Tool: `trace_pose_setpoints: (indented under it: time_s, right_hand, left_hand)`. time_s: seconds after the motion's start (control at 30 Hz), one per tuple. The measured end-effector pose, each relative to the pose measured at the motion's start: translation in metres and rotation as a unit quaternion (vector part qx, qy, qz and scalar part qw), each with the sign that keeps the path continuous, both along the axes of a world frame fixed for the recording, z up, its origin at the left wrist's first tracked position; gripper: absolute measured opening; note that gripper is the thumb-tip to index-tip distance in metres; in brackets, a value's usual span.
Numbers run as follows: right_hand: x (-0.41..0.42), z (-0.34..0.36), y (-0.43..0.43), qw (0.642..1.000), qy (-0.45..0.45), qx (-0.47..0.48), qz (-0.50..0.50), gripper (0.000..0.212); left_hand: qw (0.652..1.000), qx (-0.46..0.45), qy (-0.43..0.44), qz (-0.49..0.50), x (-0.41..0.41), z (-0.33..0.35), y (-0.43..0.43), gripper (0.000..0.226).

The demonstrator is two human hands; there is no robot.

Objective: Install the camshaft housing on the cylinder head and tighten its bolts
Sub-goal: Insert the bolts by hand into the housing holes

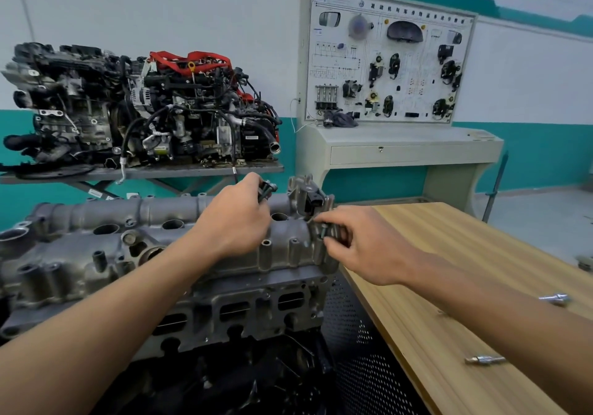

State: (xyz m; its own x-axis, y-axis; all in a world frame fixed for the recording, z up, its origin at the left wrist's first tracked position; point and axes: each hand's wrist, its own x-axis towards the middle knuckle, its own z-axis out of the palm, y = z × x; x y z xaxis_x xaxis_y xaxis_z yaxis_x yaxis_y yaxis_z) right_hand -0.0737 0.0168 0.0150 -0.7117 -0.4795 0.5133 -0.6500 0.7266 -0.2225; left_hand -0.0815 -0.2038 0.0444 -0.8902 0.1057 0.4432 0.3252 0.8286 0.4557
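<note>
Forearms (96,334) reach over the cylinder head (244,310); the camshaft housing (282,251) sits on it, beside the left edge of the surface (433,270). Left grip (237,219) clutches spare bolts (267,190); right grip (365,247) pinches one bolt (323,232) at the housing's right end. I judge the bolts small, rigid, droppable: hold by the head. Room to move lies over the surface.

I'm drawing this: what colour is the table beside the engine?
The table is light brown wood grain; head view.

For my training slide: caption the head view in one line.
Left hand holds spare bolts while the right hand pinches one bolt at the camshaft housing.
</note>
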Motion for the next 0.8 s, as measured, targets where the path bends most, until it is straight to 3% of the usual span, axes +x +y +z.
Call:
trace_pose_setpoints:
  time_s: [0.4,0.5,0.57,0.63,0.7,0.8]
  right_hand:
    - [0.005,0.003,-0.003,1.0,0.016,0.016,-0.019,0.019]
    - [0.008,0.014,-0.006,0.996,0.008,0.076,-0.054,0.026]
    - [0.013,0.035,-0.011,0.996,0.006,0.067,-0.065,0.04]
    - [0.013,0.061,-0.018,0.999,0.007,-0.019,-0.042,0.05]
    - [0.008,0.082,-0.031,0.994,-0.047,-0.101,-0.001,0.04]
    - [0.004,0.089,-0.059,0.962,-0.172,-0.206,0.057,0.025]
  left_hand:
    - [0.999,0.012,-0.017,-0.026,0.0,0.003,-0.004,0.006]
    - [0.993,0.094,-0.042,-0.059,-0.002,0.005,-0.007,0.006]
    - [0.961,0.236,-0.092,-0.107,-0.003,0.008,-0.01,0.007]
    - [0.9,0.362,-0.159,-0.182,0.0,0.011,-0.012,0.009]
    - [0.846,0.428,-0.201,-0.248,0.005,0.014,-0.012,0.014]
    - [0.817,0.455,-0.204,-0.29,0.012,0.017,-0.012,0.023]
